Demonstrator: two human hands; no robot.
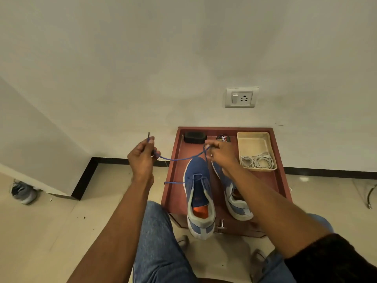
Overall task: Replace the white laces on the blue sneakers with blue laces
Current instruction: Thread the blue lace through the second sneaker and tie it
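Note:
Two blue sneakers stand on a low reddish-brown table (175, 172). The left sneaker (199, 193) has a blue lace (179, 159) threaded through its lowest eyelets, one end trailing left at the table edge. My left hand (142, 158) pinches one lace end up, left of the table. My right hand (221, 153) pinches the other part of the lace above the sneaker's toe. The right sneaker (234, 199) lies partly under my right forearm. White laces (257, 161) sit coiled in a cream tray (253, 144).
A black brush (194, 137) and a small round tin (223, 138) sit at the table's back edge by the wall. A wall socket (241, 97) is above. A grey shoe (23, 193) lies on the floor at far left. My knees in jeans are below.

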